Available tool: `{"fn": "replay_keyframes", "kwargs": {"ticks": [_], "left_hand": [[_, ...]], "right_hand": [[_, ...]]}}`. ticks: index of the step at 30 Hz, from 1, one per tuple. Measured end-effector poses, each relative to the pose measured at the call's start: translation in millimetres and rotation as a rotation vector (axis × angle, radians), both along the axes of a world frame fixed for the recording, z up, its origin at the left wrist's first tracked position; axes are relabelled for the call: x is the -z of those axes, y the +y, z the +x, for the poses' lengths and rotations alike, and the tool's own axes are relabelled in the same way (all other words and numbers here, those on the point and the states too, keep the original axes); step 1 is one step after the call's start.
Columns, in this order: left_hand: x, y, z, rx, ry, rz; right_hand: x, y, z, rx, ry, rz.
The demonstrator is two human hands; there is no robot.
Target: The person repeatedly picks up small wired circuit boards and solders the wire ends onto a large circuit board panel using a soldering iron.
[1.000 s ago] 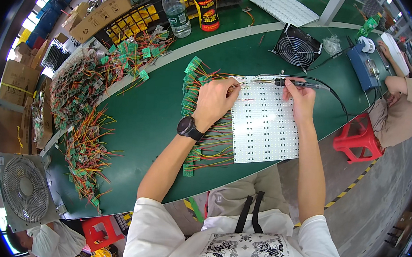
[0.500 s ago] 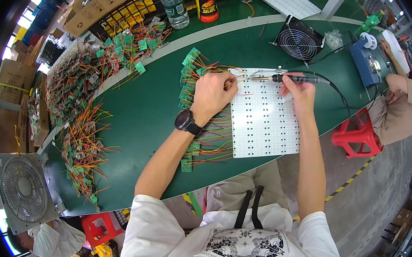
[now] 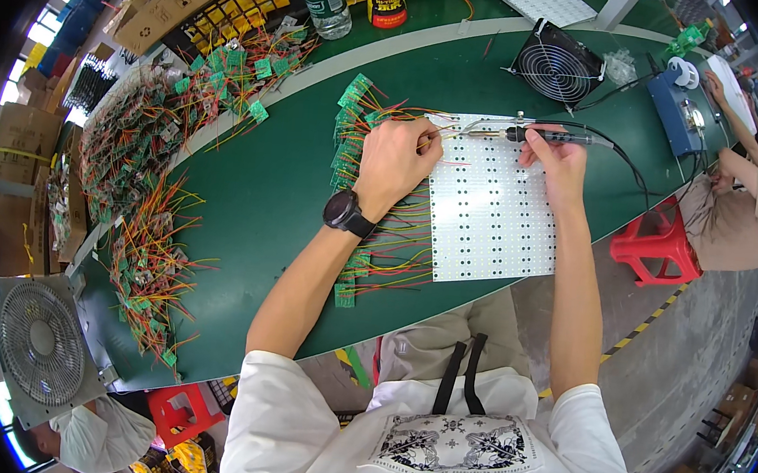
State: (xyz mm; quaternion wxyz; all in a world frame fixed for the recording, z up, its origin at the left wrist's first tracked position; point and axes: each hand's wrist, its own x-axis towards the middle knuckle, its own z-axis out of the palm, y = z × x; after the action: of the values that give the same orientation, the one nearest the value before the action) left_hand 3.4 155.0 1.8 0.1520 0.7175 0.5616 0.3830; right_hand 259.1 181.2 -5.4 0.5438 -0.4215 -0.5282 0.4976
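Observation:
A white LED panel board (image 3: 493, 219) with rows of small dots lies on the green table. My right hand (image 3: 555, 166) is closed around a black soldering iron (image 3: 545, 137), held level over the board's far edge, its tip pointing left. A thin metal tube runs along the iron. At the board's far left corner my left hand (image 3: 399, 159), with a black watch on the wrist, pinches a thin wire (image 3: 440, 134) close to the iron's tip. Small green circuit boards (image 3: 356, 90) with red and yellow wires line the panel's left side; my left hand hides some.
Heaps of wired green boards (image 3: 134, 148) lie at the left. A black fan (image 3: 556, 65), a blue soldering station (image 3: 676, 109) and its cable (image 3: 623, 172) are at the far right. A bottle (image 3: 326, 2) and a dark can stand at the back. Another person sits at the right.
The view has shifted slightly, so the table and panel sit a little higher. Both hands keep their grips, and the iron's tip stays near the panel's far left corner.

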Motion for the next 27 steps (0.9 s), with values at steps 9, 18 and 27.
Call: {"fn": "replay_keyframes", "kwargs": {"ticks": [9, 18, 27], "left_hand": [[0.2, -0.3, 0.3, -0.005, 0.019, -0.010], [-1.1, -2.1, 2.0, -0.007, 0.012, 0.000], [-2.9, -2.0, 2.9, -0.008, 0.010, -0.011]], "right_hand": [[-0.6, -0.5, 0.3, 0.004, -0.020, -0.002], [0.2, 0.2, 1.0, 0.001, -0.020, 0.020], [1.7, 2.4, 3.4, 0.053, -0.001, -0.011]]}}
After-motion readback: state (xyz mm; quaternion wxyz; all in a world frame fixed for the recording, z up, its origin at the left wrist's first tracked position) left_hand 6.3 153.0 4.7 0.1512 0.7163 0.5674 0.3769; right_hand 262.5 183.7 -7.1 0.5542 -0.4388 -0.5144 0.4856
